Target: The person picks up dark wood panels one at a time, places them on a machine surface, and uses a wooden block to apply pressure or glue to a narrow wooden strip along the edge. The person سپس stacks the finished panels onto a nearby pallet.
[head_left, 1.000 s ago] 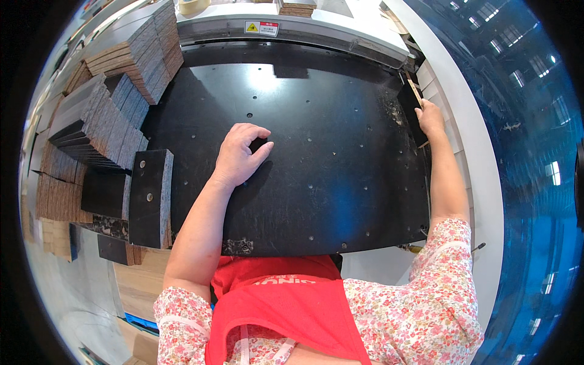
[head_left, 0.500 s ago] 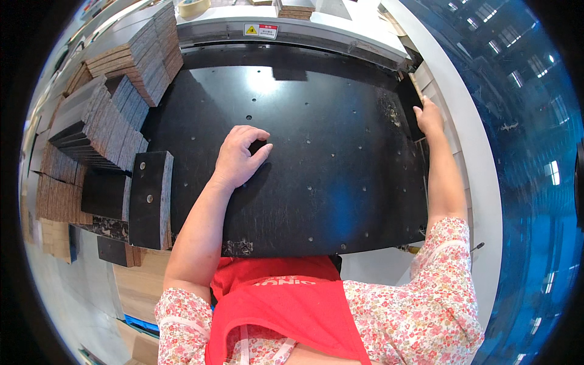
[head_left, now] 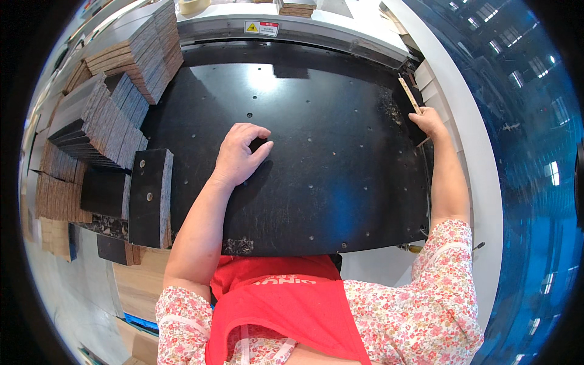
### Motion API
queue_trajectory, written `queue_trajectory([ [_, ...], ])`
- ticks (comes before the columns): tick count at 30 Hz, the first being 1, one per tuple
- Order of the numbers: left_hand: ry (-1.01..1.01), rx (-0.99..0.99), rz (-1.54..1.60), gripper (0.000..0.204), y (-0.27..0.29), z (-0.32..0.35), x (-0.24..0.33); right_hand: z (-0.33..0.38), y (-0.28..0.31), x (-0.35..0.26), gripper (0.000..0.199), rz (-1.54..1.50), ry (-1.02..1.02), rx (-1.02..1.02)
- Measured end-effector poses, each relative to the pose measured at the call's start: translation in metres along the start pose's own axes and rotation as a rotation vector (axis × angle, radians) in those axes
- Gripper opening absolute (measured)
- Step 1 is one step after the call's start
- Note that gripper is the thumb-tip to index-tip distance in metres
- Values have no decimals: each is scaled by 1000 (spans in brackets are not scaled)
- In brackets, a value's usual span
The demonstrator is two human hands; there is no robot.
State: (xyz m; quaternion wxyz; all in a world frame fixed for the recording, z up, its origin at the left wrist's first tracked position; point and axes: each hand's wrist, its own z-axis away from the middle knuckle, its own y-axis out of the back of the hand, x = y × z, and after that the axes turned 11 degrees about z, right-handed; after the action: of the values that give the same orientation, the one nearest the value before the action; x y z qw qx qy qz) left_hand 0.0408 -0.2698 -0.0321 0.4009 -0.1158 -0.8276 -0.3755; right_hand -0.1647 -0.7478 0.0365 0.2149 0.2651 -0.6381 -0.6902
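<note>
On top of the large black panel (head_left: 316, 152), which covers most of the white surface (head_left: 468, 182), the left hand (head_left: 239, 155) lies palm down near the panel's middle, fingers loosely curled and thumb out, gripping nothing. At the panel's right edge the right hand (head_left: 429, 120) presses against the rim; its fingers seem to close on that edge beside a thin wooden strip (head_left: 410, 97), though whether they truly grip it cannot be told. The panel is flat, dotted with small drilled holes, its near edge against the person's red apron (head_left: 274, 304). Left of the panel lean stacks of small dark-faced boards (head_left: 103, 121) with pale wood edges, and a narrow black piece (head_left: 149, 198) lies just beside the panel's left edge. Beyond the panel's far edge runs a grey machine rail (head_left: 292, 27).
</note>
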Motion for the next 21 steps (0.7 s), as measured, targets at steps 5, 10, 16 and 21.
queue_trajectory([
  [5, 12, -4, 1, 21, -1, 0, 1, 14, -3, -2, 30, 22, 74, 23],
  [10, 24, -5, -37, 21, 3, 2, 0, 57, -5, -58, 45, 239, 78, -56],
  [16, 32, -18, -36, 21, 0, 0, 5, 62, -6, -53, 73, 311, 45, -151],
  [21, 4, -19, -18, 22, 1, 0, 1, 60, -14, -48, 86, 283, 17, 18],
])
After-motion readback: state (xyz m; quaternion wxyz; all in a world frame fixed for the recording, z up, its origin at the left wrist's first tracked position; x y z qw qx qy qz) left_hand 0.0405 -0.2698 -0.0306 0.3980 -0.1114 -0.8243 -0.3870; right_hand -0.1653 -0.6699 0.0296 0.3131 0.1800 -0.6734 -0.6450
